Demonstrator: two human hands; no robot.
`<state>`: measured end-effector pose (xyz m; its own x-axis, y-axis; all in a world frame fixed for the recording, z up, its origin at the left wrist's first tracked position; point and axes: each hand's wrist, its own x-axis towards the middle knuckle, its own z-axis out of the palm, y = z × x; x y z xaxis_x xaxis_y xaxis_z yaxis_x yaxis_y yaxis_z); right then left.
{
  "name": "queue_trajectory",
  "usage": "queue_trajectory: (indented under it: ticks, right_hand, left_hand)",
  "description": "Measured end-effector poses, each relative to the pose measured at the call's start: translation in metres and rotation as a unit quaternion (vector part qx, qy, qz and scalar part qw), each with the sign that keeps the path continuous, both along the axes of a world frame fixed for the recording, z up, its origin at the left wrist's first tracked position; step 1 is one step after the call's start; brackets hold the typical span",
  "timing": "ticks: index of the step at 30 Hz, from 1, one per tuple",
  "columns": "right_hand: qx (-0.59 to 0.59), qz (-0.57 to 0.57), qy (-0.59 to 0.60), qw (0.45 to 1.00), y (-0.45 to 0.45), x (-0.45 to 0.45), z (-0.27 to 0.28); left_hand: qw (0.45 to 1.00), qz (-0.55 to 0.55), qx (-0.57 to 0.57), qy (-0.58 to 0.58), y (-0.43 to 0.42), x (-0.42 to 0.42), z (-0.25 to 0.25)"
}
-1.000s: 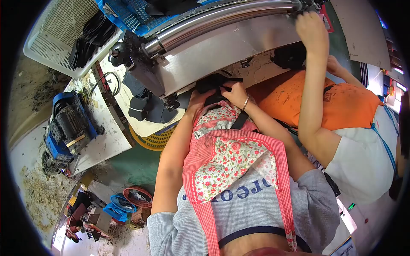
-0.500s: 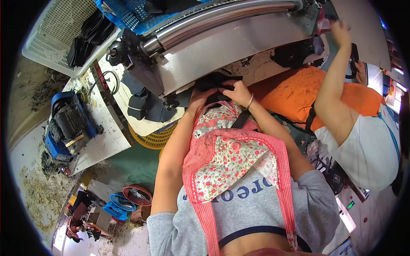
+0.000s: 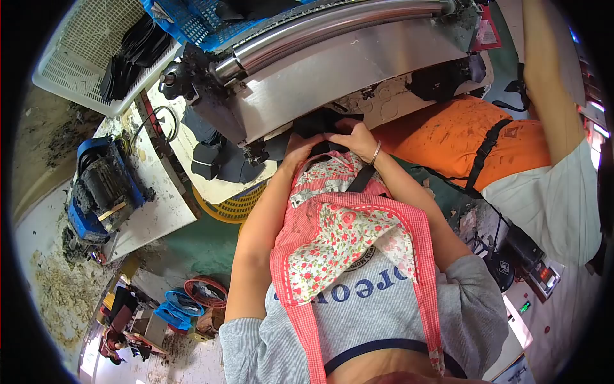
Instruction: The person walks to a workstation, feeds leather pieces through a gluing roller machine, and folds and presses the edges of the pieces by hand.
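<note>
Close together at the machine's front edge, my left hand [image 3: 300, 148] and my right hand [image 3: 356, 138] both have their fingers closed on a black flat piece [image 3: 313, 125] of sheet material. The thumbs nearly meet over it. Part of the piece is hidden under the machine's metal plate [image 3: 332, 83] and by my fingers. To the left of my left hand, more black cut pieces [image 3: 220, 157] lie on the white table [image 3: 220, 190].
A steel roller [image 3: 339, 32] spans the machine. Behind are a blue basket [image 3: 192, 25] and a white crate [image 3: 70, 57] with black pieces. A blue motor [image 3: 102, 185] sits left, a yellow basket [image 3: 236, 208] below the table. A co-worker in an orange apron [image 3: 441, 134] stands close right.
My hands stay nearly in place, with the black piece shifted slightly between them. The co-worker's raised arm and body have moved to the right, away from the machine's right end.
</note>
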<state>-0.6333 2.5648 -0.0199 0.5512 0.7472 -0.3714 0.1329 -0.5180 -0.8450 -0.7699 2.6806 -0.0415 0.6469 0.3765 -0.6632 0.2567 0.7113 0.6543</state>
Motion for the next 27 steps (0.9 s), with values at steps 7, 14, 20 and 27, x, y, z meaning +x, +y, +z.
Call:
queue_trajectory:
  ticks: [7, 14, 20, 27]
  right_hand:
    - [-0.038, 0.084, -0.002, 0.996, 0.002, 0.009, 0.001]
    - [0.002, 0.104, -0.082, 0.991, 0.003, 0.004, 0.001]
    - [-0.007, 0.128, -0.121, 0.984, 0.008, 0.001, 0.014]
    - [0.007, 0.075, -0.076, 0.994, 0.007, 0.001, 0.010]
  left_hand:
    - [0.999, -0.001, 0.021, -0.028, -0.002, 0.001, 0.005]
    - [0.999, 0.017, 0.038, -0.013, -0.003, 0.003, 0.011]
    - [0.999, 0.031, -0.036, 0.008, -0.002, 0.005, 0.019]
    - [1.000, 0.016, -0.009, -0.007, -0.001, 0.004, 0.017]
